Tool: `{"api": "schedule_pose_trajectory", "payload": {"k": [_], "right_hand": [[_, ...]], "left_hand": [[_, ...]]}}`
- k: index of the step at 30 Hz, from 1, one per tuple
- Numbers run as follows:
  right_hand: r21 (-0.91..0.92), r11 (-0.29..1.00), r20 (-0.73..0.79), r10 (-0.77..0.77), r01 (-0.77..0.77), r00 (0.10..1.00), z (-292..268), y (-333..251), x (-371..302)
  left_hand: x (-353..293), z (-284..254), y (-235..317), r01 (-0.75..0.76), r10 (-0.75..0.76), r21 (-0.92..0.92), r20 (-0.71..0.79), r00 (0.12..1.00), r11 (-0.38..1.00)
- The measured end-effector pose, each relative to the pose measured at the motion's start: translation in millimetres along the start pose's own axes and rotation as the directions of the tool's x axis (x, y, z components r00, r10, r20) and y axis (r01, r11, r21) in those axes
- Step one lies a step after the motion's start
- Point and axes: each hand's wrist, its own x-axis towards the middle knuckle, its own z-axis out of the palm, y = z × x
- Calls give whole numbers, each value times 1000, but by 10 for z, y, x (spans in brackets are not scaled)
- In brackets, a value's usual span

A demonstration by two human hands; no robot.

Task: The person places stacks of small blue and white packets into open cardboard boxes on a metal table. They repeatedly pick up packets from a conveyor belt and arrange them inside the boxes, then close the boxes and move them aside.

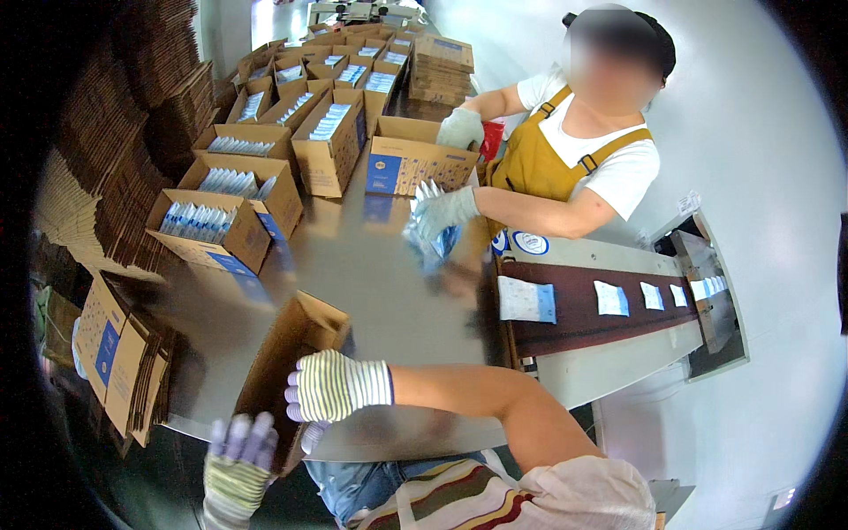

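An open cardboard box stands at the near edge of the metal table, its inside dark and without visible packets. My right hand, in a striped glove with lilac fingertips, grips the box's right wall; its fingers reach over the rim and the thumb is lower down, outside. My left hand, in a matching glove, is at the box's near left corner with its fingers stretched and apart. Whether those fingertips press on the cardboard is hard to tell.
Across the table a co-worker's gloved hand holds blue-white packets by a box. Several packet-filled boxes stand far left. Flattened cartons lean at left. At right, a conveyor belt carries packets.
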Motion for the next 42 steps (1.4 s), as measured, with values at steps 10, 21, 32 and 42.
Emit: {"api": "schedule_pose_trajectory", "payload": {"k": [10, 21, 32, 42], "right_hand": [[269, 709, -291, 705, -652, 647, 229, 94, 34], [694, 626, -270, 685, -357, 676, 475, 416, 129], [708, 619, -284, 691, -341, 665, 509, 451, 134], [723, 613, -302, 696, -320, 651, 527, 463, 136]], "left_hand": [[402, 267, 100, 5, -22, -181, -93, 995, 983], [635, 372, 311, 251, -296, -204, -229, 927, 946], [713, 510, 388, 329, -333, -85, -420, 844, 940], [709, 526, 445, 355, -381, -139, -398, 834, 924]]}}
